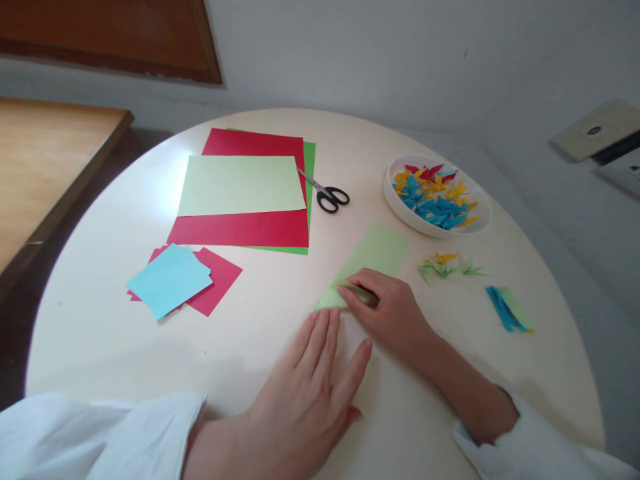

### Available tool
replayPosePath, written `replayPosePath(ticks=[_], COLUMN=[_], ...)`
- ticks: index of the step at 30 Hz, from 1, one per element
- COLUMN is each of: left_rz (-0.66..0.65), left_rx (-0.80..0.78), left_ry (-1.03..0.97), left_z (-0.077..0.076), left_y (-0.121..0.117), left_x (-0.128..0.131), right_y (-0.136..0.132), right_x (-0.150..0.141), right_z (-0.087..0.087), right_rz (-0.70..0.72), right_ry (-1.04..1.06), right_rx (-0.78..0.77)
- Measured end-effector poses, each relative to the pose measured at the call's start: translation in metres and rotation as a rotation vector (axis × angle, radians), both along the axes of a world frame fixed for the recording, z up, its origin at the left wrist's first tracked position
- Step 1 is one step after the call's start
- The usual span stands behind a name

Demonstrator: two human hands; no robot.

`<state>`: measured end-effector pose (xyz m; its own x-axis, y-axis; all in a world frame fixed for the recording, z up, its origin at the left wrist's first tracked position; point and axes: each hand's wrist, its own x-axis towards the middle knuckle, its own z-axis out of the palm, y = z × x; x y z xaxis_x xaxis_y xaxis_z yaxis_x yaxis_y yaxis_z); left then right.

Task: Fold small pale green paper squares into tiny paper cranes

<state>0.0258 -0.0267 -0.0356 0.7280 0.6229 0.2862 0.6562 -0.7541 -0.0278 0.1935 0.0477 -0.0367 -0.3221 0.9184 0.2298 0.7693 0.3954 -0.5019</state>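
A light green sheet of paper (379,250) lies slantwise on the table, its near end folded over on itself. My left hand (313,383) rests flat with the fingers stretched out, the fingertips touching the paper's near left corner. The thumb is spread away from the other fingers. My right hand (387,303) is closed, thumb and fingers pinching the folded flap at the near right side. Part of the fold is hidden beneath the right hand's fingers.
Black-handled scissors (327,195) touch stacked red paper (240,230) and pale green paper (243,185). Blue squares (173,280) lie over pink squares (217,277) at left. A white dish (430,230) holds paper cranes; several more folded pieces (445,268) and paper strips (507,310) lie right.
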Motion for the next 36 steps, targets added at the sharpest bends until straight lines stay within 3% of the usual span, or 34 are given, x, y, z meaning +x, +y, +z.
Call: replayPosePath(ticks=[7,13,25,36], left_rz=[0.014,0.041,0.034,0.048], left_rx=[-0.139,-0.166,-0.179,-0.051], left_ry=[-0.014,-0.025,-0.052,0.066], left_z=[0.0042,0.005,0.0043,0.0052], left_y=[-0.0018,-0.0033,-0.0042,-0.0045], left_x=[-0.0027,-0.0017,-0.0015,-0.0022], right_y=[0.0001,0.0006,0.0006,0.0006], right_x=[-0.0007,-0.0004,-0.0014,-0.0012], right_z=[-0.0001,-0.0006,-0.0001,-0.0004], right_rz=[0.009,-0.002,-0.013,-0.018], right_ry=[-0.023,-0.033,-0.045,-0.065], right_rx=[0.043,0.049,0.034,0.046])
